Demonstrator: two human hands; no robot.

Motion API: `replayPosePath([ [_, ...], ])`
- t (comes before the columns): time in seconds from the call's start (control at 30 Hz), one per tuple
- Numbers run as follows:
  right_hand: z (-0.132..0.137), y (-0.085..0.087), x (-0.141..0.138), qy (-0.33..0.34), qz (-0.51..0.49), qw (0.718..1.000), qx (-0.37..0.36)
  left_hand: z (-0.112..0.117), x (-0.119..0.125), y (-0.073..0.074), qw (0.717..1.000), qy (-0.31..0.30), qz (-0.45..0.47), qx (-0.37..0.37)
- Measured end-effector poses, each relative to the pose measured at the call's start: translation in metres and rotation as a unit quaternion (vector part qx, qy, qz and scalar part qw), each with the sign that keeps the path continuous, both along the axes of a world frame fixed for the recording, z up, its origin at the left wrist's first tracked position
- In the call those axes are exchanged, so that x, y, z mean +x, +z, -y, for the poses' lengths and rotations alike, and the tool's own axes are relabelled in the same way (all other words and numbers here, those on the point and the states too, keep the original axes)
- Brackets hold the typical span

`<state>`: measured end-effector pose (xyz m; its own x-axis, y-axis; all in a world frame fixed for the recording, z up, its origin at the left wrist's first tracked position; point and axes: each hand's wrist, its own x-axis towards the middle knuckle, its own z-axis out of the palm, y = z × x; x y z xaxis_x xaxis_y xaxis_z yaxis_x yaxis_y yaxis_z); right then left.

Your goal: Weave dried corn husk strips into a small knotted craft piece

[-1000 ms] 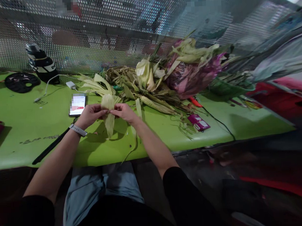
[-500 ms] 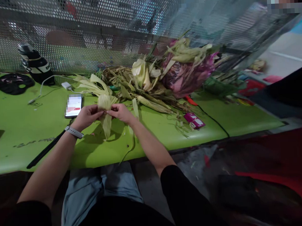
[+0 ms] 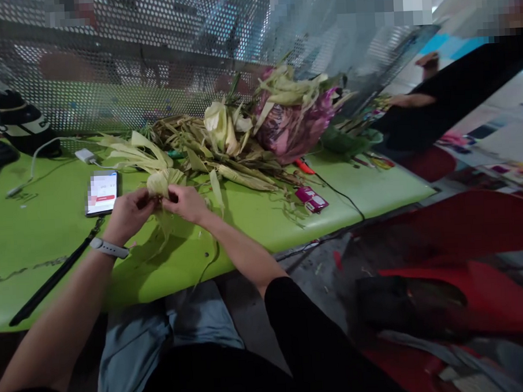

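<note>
Both hands in close now, working over a pale yellow-green bundle of dry, papery corn husk (image 3: pixel 159 182), held up just above the glossy green counter (image 3: pixel 280 233)! The left hand (image 3: pixel 130 212) pinches it from one side, the right hand (image 3: pixel 186 203) from the other, thumbs and fingers drawn in tight around the middle. And what a look it has: rounded and folded over at the top, finely ribbed, with thin, ragged ends trailing below the fingers; the exact fold at the pinch is hidden by the fingertips

Now the edges! The counter's rounded front lip runs near the person's lap, with the bundle well inside it. Behind, the loose heap of tan and green corn husks (image 3: pixel 190 147) crowds right up close, so it's tight at the back. Just left sits the black-edged phone with a lit screen (image 3: pixel 105 194), near the left hand. Over to the right there's more room: a broad stretch of green surface between the right forearm and the small shiny magenta packet (image 3: pixel 311 198)
</note>
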<state>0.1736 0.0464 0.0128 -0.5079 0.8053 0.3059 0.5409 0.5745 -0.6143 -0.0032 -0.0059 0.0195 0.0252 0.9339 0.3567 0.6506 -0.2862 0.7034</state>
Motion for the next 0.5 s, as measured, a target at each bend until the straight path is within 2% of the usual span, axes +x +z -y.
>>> replayPosePath([
  [0.17, 0.002, 0.004, 0.003, 0.015, 0.04, 0.999, 0.025, -0.002, -0.002, 0.003, 0.995, -0.036, 0.04, -0.086],
  [0.33, -0.001, 0.0, 0.001, 0.015, 0.076, 0.995, 0.059, 0.0, 0.0, 0.003, 0.996, 0.01, -0.08, -0.032],
  [0.5, -0.004, -0.008, -0.001, 0.008, 0.085, 0.991, 0.099, 0.003, 0.006, 0.002, 0.991, 0.028, -0.131, -0.007],
])
